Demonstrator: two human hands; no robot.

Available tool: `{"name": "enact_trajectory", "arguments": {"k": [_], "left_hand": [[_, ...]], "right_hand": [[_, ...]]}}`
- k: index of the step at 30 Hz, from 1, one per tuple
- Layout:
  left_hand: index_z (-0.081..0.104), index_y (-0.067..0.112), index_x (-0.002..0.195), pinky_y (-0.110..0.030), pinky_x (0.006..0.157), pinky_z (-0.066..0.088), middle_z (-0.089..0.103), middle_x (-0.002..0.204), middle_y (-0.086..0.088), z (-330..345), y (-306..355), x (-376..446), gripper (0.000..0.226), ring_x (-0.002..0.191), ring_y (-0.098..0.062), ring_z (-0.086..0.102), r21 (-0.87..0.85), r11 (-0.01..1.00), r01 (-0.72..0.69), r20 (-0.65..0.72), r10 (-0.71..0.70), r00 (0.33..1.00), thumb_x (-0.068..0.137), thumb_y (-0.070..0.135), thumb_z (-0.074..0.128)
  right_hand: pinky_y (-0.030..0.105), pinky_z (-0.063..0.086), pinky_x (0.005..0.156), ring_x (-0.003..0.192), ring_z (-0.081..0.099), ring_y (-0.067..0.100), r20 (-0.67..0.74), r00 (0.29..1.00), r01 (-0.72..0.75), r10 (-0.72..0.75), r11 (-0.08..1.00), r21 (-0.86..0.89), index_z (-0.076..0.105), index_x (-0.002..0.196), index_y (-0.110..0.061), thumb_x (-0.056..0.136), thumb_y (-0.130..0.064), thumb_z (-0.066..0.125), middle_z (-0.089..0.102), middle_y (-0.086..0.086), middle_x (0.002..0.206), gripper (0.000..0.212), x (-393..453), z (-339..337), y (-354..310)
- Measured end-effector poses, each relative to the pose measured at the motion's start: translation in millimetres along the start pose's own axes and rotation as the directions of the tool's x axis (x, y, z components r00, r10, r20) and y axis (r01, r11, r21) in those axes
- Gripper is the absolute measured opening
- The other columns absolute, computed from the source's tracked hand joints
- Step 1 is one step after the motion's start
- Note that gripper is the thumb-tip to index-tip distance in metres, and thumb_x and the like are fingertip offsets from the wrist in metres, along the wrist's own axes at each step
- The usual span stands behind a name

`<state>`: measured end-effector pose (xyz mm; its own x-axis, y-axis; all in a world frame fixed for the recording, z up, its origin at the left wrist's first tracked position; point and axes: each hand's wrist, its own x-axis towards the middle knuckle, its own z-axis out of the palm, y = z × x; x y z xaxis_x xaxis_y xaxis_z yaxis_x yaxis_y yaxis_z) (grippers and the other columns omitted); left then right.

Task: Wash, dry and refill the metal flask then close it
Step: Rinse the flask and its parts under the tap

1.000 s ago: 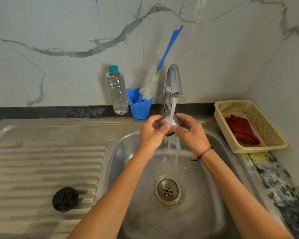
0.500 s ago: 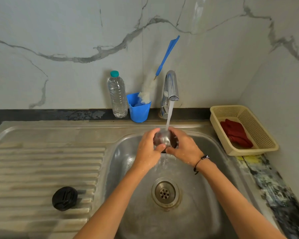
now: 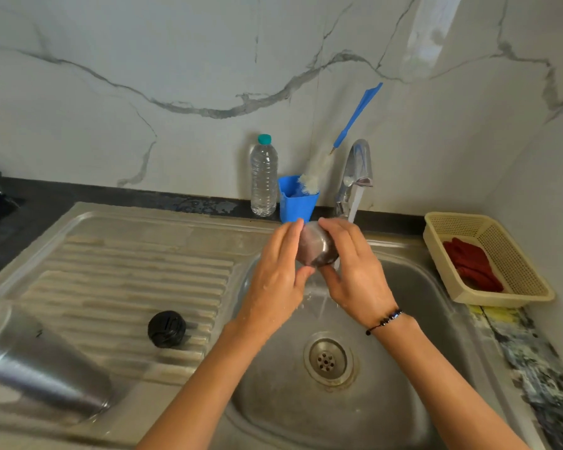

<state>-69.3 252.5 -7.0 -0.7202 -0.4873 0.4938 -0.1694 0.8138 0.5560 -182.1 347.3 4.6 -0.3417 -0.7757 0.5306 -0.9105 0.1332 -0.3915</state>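
At frame center both your hands — left hand point(image 3: 278, 280), right hand point(image 3: 355, 271) — curl around the wet metal cup point(image 3: 316, 245): rigid, light, likely slippery — grip its sides.

Both hands hold a small round metal cup point(image 3: 316, 245) over the sink point(image 3: 403, 287): the left hand point(image 3: 278, 271) has its fingers point(image 3: 286, 237) on one side, and the right hand point(image 3: 355, 271) curls round the other side. Just behind the fingers, the tap point(image 3: 355, 173) runs water point(image 3: 355, 203) past the cup. Left of the fingers and nearer to the person, a black cap point(image 3: 166, 329) and a metal flask point(image 3: 36, 368) lie on the drainboard point(image 3: 127, 271); to the right, well apart, a basket point(image 3: 517, 287) holds a red cloth point(image 3: 472, 264).
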Motion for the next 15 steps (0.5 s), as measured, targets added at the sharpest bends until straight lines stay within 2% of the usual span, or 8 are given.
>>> {"name": "enact_trajectory", "arguments": {"k": [1, 3, 6, 11, 15], "left_hand": [[0.031, 0.005, 0.146, -0.028, 0.108, 0.034, 0.039, 0.143, -0.013, -1.4, -3.5, -8.1, 0.073, 0.129, -0.023, 0.041, 0.027, 0.997, 0.078, 0.075, -0.080, 0.994, 0.084, 0.012, 0.070], [0.026, 0.011, 0.148, -0.024, 0.108, 0.026, 0.033, 0.148, -0.006, -1.4, -11.9, -25.2, 0.072, 0.134, -0.020, 0.035, 0.066, 0.971, 0.229, 0.201, -0.238, 0.950, 0.088, 0.020, 0.066], [0.024, 0.013, 0.149, -0.017, 0.106, 0.022, 0.031, 0.148, -0.003, -8.9, -20.3, -41.9, 0.071, 0.135, -0.017, 0.033, 0.047, 0.944, 0.326, 0.239, -0.328, 0.914, 0.090, 0.021, 0.063], [0.034, 0.013, 0.145, -0.023, 0.103, 0.028, 0.040, 0.141, -0.007, -33.2, -43.8, -34.7, 0.065, 0.129, -0.021, 0.040, 0.095, 0.903, 0.420, 0.279, -0.429, 0.859, 0.089, 0.020, 0.065], [0.044, 0.012, 0.137, -0.032, 0.100, 0.037, 0.050, 0.131, -0.010, -53.8, -78.1, -17.8, 0.058, 0.120, -0.025, 0.048, 0.223, 0.867, 0.445, 0.274, -0.494, 0.825, 0.085, 0.019, 0.069]], "right_hand": [[0.030, 0.046, 0.094, 0.116, 0.050, 0.025, 0.113, 0.993, -0.038, 0.035, 0.999, 0.019, 0.043, 0.132, -0.008, 0.076, -0.007, 0.071, 0.049, 0.012, 0.130, 0.063, -1.8, 5.1, -2.6], [0.025, 0.040, 0.091, 0.115, 0.051, 0.025, 0.319, 0.945, -0.086, 0.073, 0.996, 0.027, 0.043, 0.133, -0.011, 0.077, -0.013, 0.071, 0.051, 0.009, 0.129, 0.063, -9.2, 16.1, -5.3], [0.018, 0.034, 0.089, 0.113, 0.051, 0.021, 0.370, 0.927, -0.075, 0.053, 0.996, 0.044, 0.043, 0.133, -0.013, 0.078, -0.017, 0.071, 0.053, 0.005, 0.126, 0.062, -16.5, 33.1, -13.5], [0.018, 0.027, 0.083, 0.109, 0.046, 0.022, 0.478, 0.875, -0.050, 0.078, 0.996, -0.071, 0.042, 0.132, -0.015, 0.078, -0.018, 0.068, 0.057, 0.003, 0.120, 0.060, 7.6, 59.0, -29.4], [0.029, 0.038, 0.088, 0.106, 0.050, 0.026, 0.527, 0.847, -0.084, 0.073, 0.996, -0.002, 0.044, 0.129, -0.012, 0.079, -0.015, 0.068, 0.059, 0.009, 0.118, 0.056, 38.3, 96.8, -45.3]]}}
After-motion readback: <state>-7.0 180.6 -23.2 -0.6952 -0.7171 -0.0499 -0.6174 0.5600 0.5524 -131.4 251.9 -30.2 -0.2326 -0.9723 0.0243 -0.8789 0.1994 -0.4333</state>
